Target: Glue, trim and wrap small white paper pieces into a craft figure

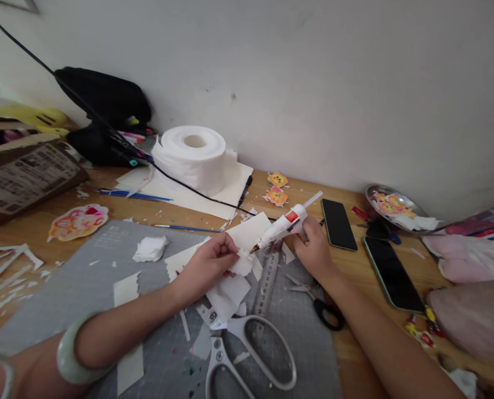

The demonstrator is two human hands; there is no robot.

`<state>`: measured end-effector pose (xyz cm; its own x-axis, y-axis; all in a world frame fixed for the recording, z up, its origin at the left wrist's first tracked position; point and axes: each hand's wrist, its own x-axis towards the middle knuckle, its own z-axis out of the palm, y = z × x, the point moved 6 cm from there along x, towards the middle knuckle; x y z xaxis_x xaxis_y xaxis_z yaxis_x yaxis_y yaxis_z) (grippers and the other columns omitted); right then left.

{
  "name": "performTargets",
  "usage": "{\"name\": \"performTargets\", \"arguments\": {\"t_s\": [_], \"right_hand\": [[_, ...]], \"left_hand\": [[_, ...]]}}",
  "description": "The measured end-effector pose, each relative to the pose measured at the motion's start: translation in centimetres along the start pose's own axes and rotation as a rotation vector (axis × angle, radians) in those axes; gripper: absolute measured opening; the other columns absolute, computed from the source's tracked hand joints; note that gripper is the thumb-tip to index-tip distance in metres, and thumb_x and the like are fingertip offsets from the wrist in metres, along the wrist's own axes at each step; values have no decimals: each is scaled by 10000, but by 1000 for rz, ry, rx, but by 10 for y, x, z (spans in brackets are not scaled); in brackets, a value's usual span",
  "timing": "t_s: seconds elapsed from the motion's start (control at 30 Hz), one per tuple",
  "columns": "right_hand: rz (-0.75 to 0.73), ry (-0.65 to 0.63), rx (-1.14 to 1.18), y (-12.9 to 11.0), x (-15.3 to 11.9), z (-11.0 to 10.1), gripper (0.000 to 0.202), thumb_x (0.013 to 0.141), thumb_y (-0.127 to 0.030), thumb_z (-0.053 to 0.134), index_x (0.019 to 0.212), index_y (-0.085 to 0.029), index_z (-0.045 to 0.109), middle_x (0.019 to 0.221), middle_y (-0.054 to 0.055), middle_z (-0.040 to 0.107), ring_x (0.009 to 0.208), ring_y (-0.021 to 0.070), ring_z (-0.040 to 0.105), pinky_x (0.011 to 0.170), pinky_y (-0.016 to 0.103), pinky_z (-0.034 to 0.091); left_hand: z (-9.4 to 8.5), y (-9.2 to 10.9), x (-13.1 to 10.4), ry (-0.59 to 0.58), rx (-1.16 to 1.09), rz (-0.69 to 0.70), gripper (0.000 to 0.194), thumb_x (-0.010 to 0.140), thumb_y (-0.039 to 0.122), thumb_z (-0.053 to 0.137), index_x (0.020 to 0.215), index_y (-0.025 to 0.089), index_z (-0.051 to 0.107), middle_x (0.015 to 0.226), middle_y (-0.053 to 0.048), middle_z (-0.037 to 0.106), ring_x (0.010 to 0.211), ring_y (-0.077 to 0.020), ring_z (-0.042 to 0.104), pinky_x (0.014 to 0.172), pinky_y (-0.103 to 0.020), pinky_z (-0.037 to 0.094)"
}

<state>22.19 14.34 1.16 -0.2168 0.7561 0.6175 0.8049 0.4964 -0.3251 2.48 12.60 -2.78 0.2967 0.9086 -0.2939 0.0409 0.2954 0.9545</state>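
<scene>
The grey cutting mat (84,277) looks matt, and on it lie large scissors (218,322) of silvery, satin metal, a clear plastic ruler (267,282) and a dull white paper strip (126,288). Over the mat the glue gun (286,224) shows white plastic, and beyond the mat stands a soft-looking, matt white roll (197,166). Right of the mat, the smooth wooden table (352,271) bears a glossy black-faced phone (393,274) and a shiny metal bowl (369,208)

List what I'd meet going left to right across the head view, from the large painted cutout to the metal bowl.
Large painted cutout, small white wad, left hand, glue gun, phone nearer the gun, metal bowl.
</scene>
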Motion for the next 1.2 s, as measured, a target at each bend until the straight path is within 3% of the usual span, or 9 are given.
{"name": "performTargets", "arguments": {"t_s": [0.53,0.8,0.9,1.0,1.1,1.2], "right_hand": [[40,2,18,3,0,0,74,739,-149,441,758,-220,451,711,34,520,718,208,515,669,355,436],[157,29,37,13,-3,1,109,713,-169,447,809,-209,478,763,51,548,765,221,526,702,370,442],[246,62,77,20,-3,1,163,728,-209,463,886,-190,500,820,68,571,786,223,539,707,365,442],[440,91,239,34,-4,2,296,728,-272,503,1010,-183,499,891,67,593,781,209,556,707,346,441],[581,148,335,43,-5,0,317,694,-325,560,973,-183,513,826,38,597,700,181,547,675,322,437],[613,195,331,45,-4,-3,338,647,-362,618,908,-173,515,778,22,580,683,166,530,672,308,430]], "left_hand": [[-4,5,-3,58,-137,-2,136,624,176,564,644,176,430,479,89,463,414,-53,396,411,-140,318],[-4,1,-3,60,-179,-14,151,634,177,574,653,177,424,470,93,454,406,-42,393,401,-122,318],[-3,3,-3,50,-164,-3,158,630,188,581,661,176,427,484,91,462,415,-44,395,403,-125,331],[-2,3,-3,37,-134,-12,163,629,202,583,666,175,426,503,86,472,435,-51,417,417,-136,361],[-1,2,-2,23,-110,-11,166,637,210,581,676,179,422,508,87,469,447,-57,429,427,-145,384],[0,3,-2,-1,-103,13,180,643,222,591,673,179,419,521,88,462,452,-55,427,430,-147,394]]}}
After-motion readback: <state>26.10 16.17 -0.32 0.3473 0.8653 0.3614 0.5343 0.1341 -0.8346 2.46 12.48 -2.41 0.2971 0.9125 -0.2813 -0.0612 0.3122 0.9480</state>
